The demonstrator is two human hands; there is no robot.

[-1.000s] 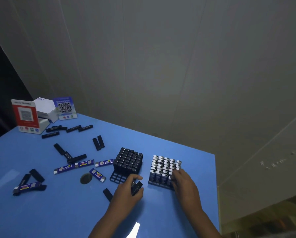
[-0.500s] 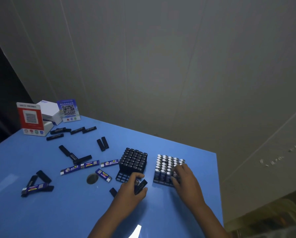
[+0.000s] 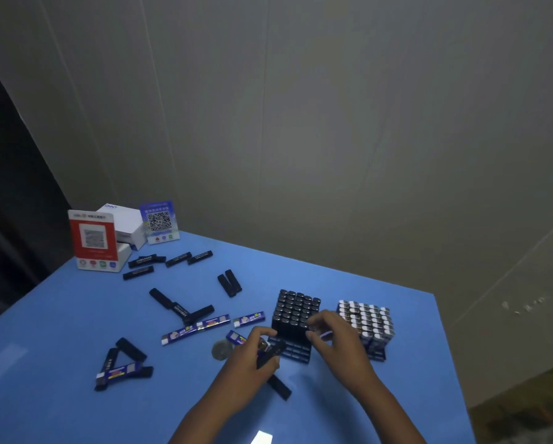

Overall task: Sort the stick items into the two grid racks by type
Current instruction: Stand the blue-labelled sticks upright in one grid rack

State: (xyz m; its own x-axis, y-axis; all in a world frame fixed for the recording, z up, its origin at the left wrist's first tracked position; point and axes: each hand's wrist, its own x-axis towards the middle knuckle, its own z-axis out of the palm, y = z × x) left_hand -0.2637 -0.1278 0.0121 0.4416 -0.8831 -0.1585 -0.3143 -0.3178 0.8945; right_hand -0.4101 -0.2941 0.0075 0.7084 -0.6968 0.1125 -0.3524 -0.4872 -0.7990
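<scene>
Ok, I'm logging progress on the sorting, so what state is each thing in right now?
left hand: grips a black stick at the near edge of the black rack.
right hand: fingers curled over the black rack's near rows; hold unclear.
black rack: mostly filled, near cells empty.
white-capped rack: nearly full.
loose black sticks: lying flat.
blue-labelled sticks: lying flat.
</scene>
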